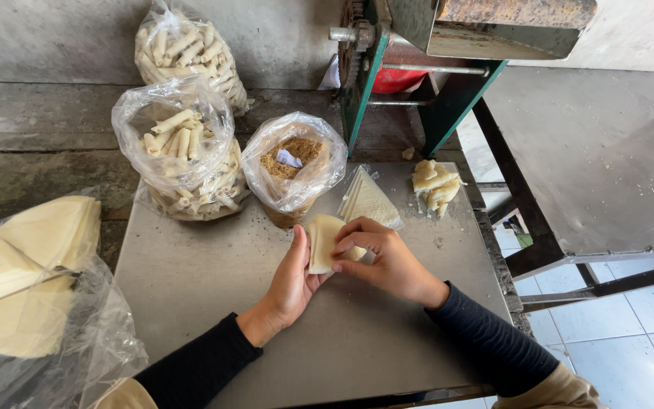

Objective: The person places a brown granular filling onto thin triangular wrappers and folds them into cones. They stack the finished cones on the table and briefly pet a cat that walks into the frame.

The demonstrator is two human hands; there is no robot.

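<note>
Two clear plastic bags of pale rolled pastry sticks (pixel 182 155) (pixel 187 53) stand behind the grey metal surface (pixel 191 280), beside a green-framed machine (pixel 425 68).

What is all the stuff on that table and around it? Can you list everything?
Pale folded dough wrapper: one, cream, between both hands.
Stack of triangular wrappers: one, cream, behind the hands.
Clear bag of brown crumbly filling: one, open, mid table.
Clear bags of rolled pastry sticks: two, beige, back left.
Clear bag of large flat wrappers: one, cream, far left.
Lump of dough scraps: one, pale, back right.
Grey metal tabletop: one.
Green-framed metal machine: one, behind table.
Left hand: dark sleeve, cupping wrapper.
Right hand: dark sleeve, folding wrapper.
</note>
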